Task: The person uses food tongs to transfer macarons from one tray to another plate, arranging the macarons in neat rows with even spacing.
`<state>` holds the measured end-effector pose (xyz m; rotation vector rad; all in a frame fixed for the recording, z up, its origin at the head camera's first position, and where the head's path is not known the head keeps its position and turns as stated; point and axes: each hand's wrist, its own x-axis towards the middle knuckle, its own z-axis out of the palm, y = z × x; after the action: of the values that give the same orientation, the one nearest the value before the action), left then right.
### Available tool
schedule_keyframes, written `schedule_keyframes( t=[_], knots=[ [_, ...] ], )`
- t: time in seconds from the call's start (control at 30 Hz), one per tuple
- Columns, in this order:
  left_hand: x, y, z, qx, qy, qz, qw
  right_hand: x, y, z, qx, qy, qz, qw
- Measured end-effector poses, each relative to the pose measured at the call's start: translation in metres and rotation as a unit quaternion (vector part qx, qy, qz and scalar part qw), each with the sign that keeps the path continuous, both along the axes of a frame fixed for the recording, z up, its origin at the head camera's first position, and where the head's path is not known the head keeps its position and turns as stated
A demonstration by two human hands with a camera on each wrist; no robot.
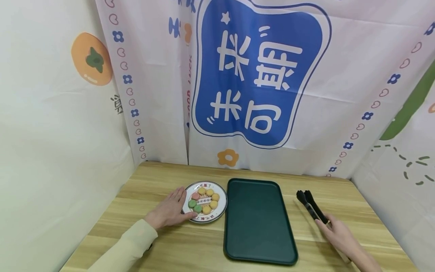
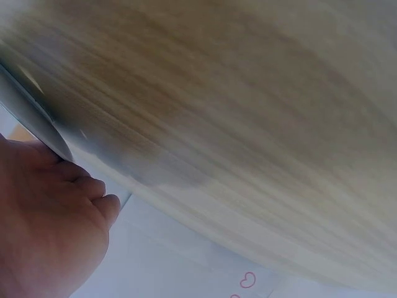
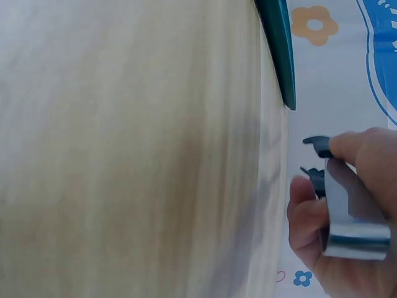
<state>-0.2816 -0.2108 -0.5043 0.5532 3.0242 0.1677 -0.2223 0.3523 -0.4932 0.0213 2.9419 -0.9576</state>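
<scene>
A white plate (image 1: pixel 221 207) with a dark rim line and red writing bears several small round cookies (image 1: pixel 205 209), yellow, green and pink, set in a ring. My left hand (image 1: pixel 171 211) rests against the plate's left edge, fingers extended along it and thumb at the near rim. The left wrist view shows that hand (image 2: pixel 53 217) beside the plate's edge (image 2: pixel 34 115). My right hand (image 1: pixel 340 234) holds metal tongs with black tips (image 1: pixel 308 202), pointing away and spread slightly apart. In the right wrist view, fingers and thumb grip the tongs (image 3: pixel 355 211) from both sides.
A dark green rectangular tray (image 1: pixel 258 223) lies just right of the plate, between my hands. All of it sits on a wood-grain table (image 1: pixel 180 249). Behind hangs a white printed cloth (image 1: pixel 163 113), with white walls of cloth at both sides.
</scene>
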Motion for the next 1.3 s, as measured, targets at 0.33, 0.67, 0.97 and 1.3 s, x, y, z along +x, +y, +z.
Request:
schedule_keyframes(
  t=[0.33, 0.67, 0.97, 1.3],
  knots=[
    [-0.003, 0.002, 0.004, 0.006, -0.003, 0.001, 1.0, 0.002, 0.009, -0.003, 0.063, 0.006, -0.001, 0.998],
    [-0.003, 0.002, 0.008, 0.001, -0.007, 0.006, 1.0, 0.002, 0.01, -0.003, 0.102, -0.018, 0.012, 0.9946],
    [-0.004, 0.002, 0.007, -0.003, -0.005, 0.006, 1.0, 0.004, 0.004, 0.002, 0.173, -0.015, 0.022, 0.9846],
    [0.0, 0.0, 0.007, -0.006, -0.011, 0.006, 0.9999, 0.007, 0.003, -0.002, 0.209, -0.039, 0.024, 0.9768]
  ],
)
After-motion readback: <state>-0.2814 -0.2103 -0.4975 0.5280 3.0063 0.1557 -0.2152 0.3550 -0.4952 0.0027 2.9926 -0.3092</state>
